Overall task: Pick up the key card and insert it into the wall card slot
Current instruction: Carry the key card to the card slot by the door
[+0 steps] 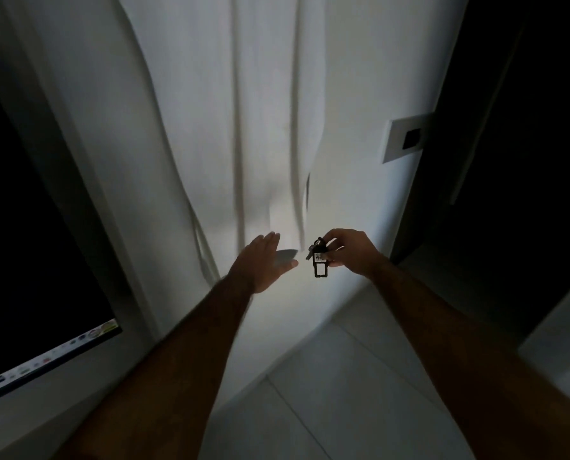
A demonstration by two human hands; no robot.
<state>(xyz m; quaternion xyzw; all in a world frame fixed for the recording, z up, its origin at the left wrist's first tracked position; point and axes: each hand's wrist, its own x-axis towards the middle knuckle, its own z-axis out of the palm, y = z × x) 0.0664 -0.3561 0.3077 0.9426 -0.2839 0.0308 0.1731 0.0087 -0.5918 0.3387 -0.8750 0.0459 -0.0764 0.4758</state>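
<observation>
In a dim room my right hand [351, 252] pinches a small dark key tag [320, 260] with a white label and a ring on top; the tag hangs down from my fingers. My left hand [265, 263] is stretched out flat beside it, fingers together, holding nothing, a short gap to the left of the tag. A white wall plate [406, 137] with a dark rectangular opening sits on the wall, up and to the right of both hands. I cannot tell whether that opening is the card slot.
A white curtain [230, 111] hangs down the wall behind my hands. A dark screen [28, 244] with a row of icons along its bottom stands at the left. A dark doorway [522, 161] opens at the right. Pale floor tiles [359, 376] lie below.
</observation>
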